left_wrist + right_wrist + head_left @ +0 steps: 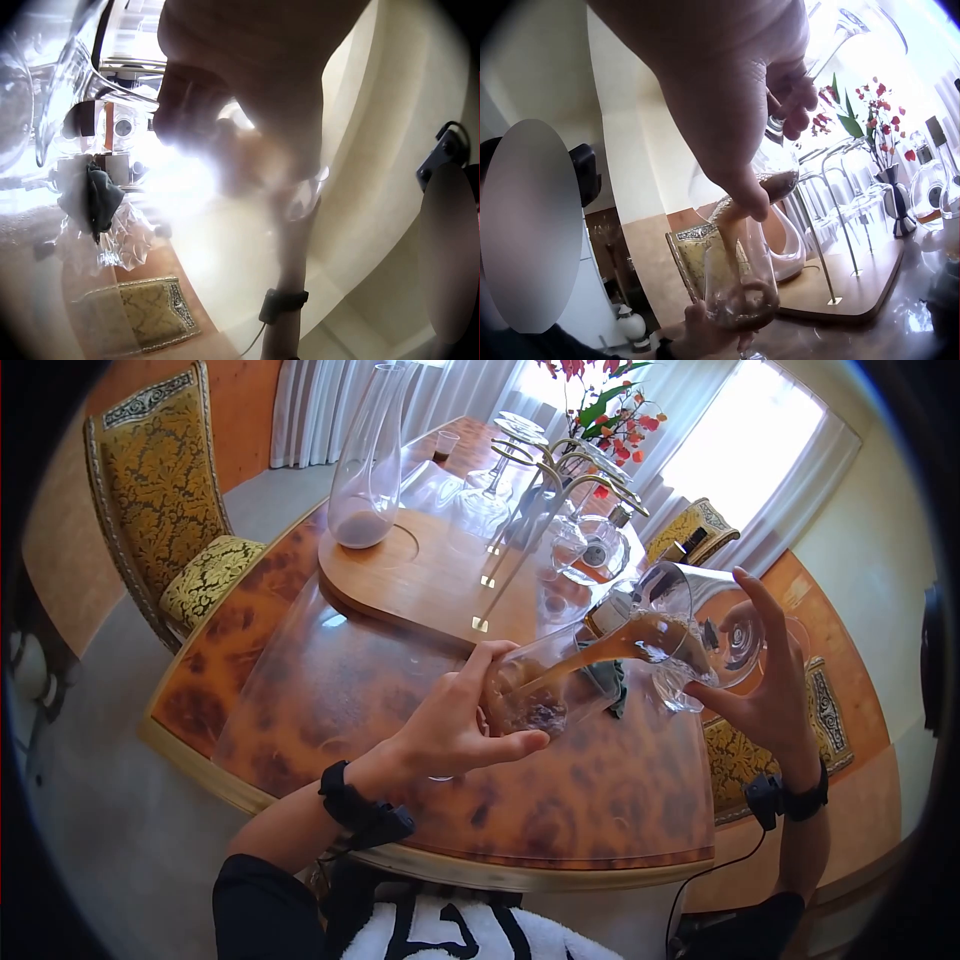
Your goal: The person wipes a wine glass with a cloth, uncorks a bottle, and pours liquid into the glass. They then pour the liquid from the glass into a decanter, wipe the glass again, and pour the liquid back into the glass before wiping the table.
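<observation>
While the right hand (765, 695) gripped a clear stemmed wine glass (690, 600) around its stem, tilted above the tabletop (600, 820), brown liquid (600, 650) streamed into a second clear stemmed wine glass (550, 695), its tilted bowl clasped by the left hand (450, 715). The step appeared to be pouring between glasses; the next move probably called for a steady tilt, then righting the upper one. Counted: two held glasses, one tall clear-glass decanter (362, 525), one rounded wooden board (430, 590), three yellow patterned chairs (165, 490).
</observation>
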The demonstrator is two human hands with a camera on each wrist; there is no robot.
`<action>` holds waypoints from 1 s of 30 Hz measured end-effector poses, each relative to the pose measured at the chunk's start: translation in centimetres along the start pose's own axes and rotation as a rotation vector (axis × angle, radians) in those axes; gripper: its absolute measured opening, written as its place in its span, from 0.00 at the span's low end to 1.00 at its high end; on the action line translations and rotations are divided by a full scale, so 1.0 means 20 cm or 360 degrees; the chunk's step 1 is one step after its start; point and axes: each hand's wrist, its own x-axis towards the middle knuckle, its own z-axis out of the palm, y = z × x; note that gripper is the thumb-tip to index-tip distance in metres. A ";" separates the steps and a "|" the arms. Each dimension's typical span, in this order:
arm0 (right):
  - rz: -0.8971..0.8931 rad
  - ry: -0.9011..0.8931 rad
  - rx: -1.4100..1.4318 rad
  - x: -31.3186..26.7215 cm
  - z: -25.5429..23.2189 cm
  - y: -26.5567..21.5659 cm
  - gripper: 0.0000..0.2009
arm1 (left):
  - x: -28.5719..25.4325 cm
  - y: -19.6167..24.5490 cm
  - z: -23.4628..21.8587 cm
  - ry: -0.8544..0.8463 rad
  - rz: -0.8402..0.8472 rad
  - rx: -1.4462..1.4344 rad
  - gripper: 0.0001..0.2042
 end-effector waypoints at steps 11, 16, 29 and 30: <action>-0.0356 0.0070 -0.0265 0.10 -0.03 -0.04 0.46 | 0.00 0.01 0.01 0.0027 -0.0046 -0.0108 0.46; -0.0382 0.0134 -0.0245 0.11 -0.02 -0.04 0.44 | 0.00 0.00 0.01 -0.0005 -0.0021 -0.0071 0.44; -0.0341 0.0282 -0.0056 0.05 0.12 0.01 0.47 | 0.00 0.04 0.00 -0.0002 -0.0039 -0.0168 0.43; -0.0296 0.0308 -0.0065 0.03 0.16 0.01 0.51 | 0.00 0.04 0.01 0.0018 -0.0024 -0.0240 0.43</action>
